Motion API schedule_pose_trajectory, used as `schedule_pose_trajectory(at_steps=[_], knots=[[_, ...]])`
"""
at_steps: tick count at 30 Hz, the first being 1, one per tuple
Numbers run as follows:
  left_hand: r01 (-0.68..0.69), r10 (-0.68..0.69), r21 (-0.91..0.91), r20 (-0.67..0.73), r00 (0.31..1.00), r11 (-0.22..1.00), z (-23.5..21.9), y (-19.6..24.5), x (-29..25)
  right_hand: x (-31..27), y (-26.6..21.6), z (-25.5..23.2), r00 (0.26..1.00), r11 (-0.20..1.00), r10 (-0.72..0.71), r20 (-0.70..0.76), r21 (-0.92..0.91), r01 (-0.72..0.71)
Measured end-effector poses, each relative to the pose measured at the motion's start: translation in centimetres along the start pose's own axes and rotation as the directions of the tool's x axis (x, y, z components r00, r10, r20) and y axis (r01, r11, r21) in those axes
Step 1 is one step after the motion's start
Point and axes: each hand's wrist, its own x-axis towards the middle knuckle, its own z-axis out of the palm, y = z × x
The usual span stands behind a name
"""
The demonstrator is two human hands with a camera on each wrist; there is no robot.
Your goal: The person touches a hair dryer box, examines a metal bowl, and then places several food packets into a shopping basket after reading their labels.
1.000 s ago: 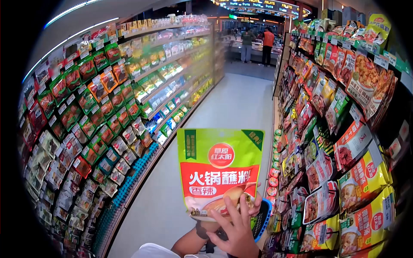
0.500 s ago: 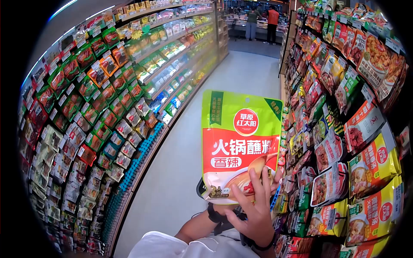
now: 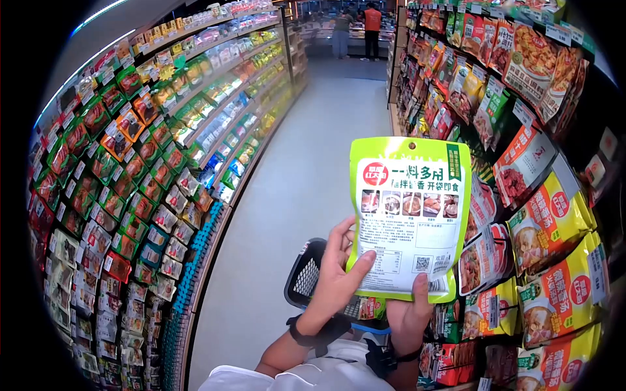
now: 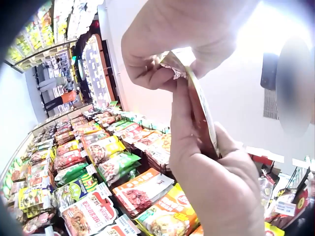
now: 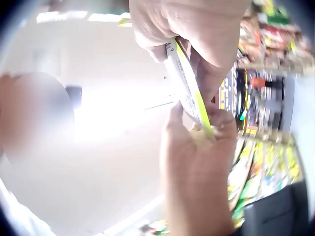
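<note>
A sauce pouch (image 3: 409,225) with a green border faces me with its white back, showing small photos, fine print and a code square. My left hand (image 3: 340,268) grips its left edge, thumb across the printed back. At the bottom edge, my right hand (image 3: 409,320) pinches the pouch, its thumb on the back near the code; the fingers behind are hidden. Both wrist views catch the pouch nearly edge-on, with a hand on either end: a thin red-brown side (image 4: 203,113) in the left one, a white and green side (image 5: 186,83) in the right one.
Below my hands is a black shopping basket (image 3: 306,270) with packets (image 3: 373,308) in it. Yellow hot-pot soup packs (image 3: 554,287) hang close on the right. Shelves of packets (image 3: 156,163) line the left. Two people (image 3: 372,32) stand at the aisle's far end.
The pouch has been turned from its red and green front to its white back and is farther right in view. The left hand, mostly hidden behind it before, now shows at its left edge.
</note>
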Motion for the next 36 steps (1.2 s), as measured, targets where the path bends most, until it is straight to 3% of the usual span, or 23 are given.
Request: schedule_pose_trajectory(at_steps=[6,9,17,19,20,21,22,23,24,25,26,27,28,29,31,32,34,35,36], knots=[[-0.057,0.055,-0.043,-0.047,0.997,0.997,1.1,1.2,-1.2,-0.3,-0.5,-1.2,0.985,0.985,0.094,0.143,0.133,-0.113],[-0.06,0.058,-0.05,-0.054,0.997,0.997,1.3,1.1,-1.2,-0.3,-0.5,-1.5,0.982,0.985,0.062,0.181,0.149,-0.089],[-0.018,0.015,-0.1,-0.036,0.999,0.995,2.3,0.3,-0.7,-0.2,-1.0,-1.9,0.996,0.995,-0.016,0.085,0.099,0.008],[-0.088,0.098,0.288,-0.019,0.995,0.954,1.9,-0.4,-0.1,-0.6,-0.5,-1.9,0.998,0.996,-0.055,0.004,0.07,0.054],[-0.127,0.146,0.472,-0.004,0.989,0.872,1.4,-0.7,0.3,-0.8,-0.5,-1.9,0.996,0.99,-0.088,-0.029,-0.117,0.084],[-0.199,0.218,0.65,0.052,0.975,0.733,0.7,-1.0,0.5,-1.2,-0.6,-2.1,0.99,0.948,-0.129,-0.049,-0.298,0.109],[-0.227,0.225,0.647,0.088,0.97,0.728,0.2,-1.1,0.4,-1.4,-0.6,-2.4,0.982,0.875,-0.177,-0.06,-0.467,0.129],[-0.187,0.144,0.402,0.135,0.98,0.896,0.3,-0.6,0.0,-1.4,-0.4,-3.2,0.985,0.827,-0.165,-0.041,-0.551,0.116],[-0.098,0.07,0.127,0.208,0.976,0.987,0.8,-0.1,-0.5,-1.2,0.1,-3.8,0.985,0.779,-0.174,-0.017,-0.614,0.127],[0.071,-0.026,-0.129,0.32,0.947,0.989,1.2,0.4,-0.8,-0.7,-0.2,-4.1,0.935,0.591,-0.275,0.223,-0.728,0.347],[0.048,0.02,-0.155,0.409,0.912,0.987,1.4,0.2,-1.1,0.1,-1.0,-3.7,0.83,0.356,-0.31,0.463,-0.753,0.553],[-0.066,0.022,0.069,0.5,0.866,0.995,0.9,-0.2,-1.2,0.6,-1.6,-3.6,0.681,0.102,-0.275,0.679,-0.683,0.723],[-0.197,-0.005,0.28,0.584,0.811,0.94,0.3,-0.7,-1.0,0.1,-1.6,-4.4,0.685,0.071,-0.169,0.708,-0.685,0.725],[-0.114,-0.106,0.318,0.598,0.795,0.941,0.2,-1.0,-0.6,-0.4,-1.4,-4.8,0.727,0.134,-0.126,0.675,-0.715,0.687],[0.123,-0.227,0.241,0.476,0.85,0.963,0.5,-2.4,-0.3,-1.5,-2.2,-6.3,0.772,0.213,0.036,0.634,-0.76,0.614],[0.265,-0.326,0.199,0.413,0.85,0.943,0.5,-2.8,-0.2,-2.0,-4.2,-5.7,0.772,0.125,0.115,0.626,-0.78,0.614],[0.326,-0.446,0.319,0.455,0.771,0.89,-1.7,-7.6,-0.5,-4.1,-5.5,-8.3,0.895,0.216,-0.028,0.445,-0.871,0.441],[0.38,-0.487,0.305,0.548,0.68,0.873,-1.9,-8.9,-0.8,-5.0,-4.7,-10.9,0.947,0.227,-0.198,0.254,-0.928,0.297],[0.432,-0.514,0.296,0.633,0.579,0.852,-1.9,-10.3,-1.2,-5.9,-3.7,-13.4,0.934,0.264,-0.354,0.048,-0.953,0.149]])
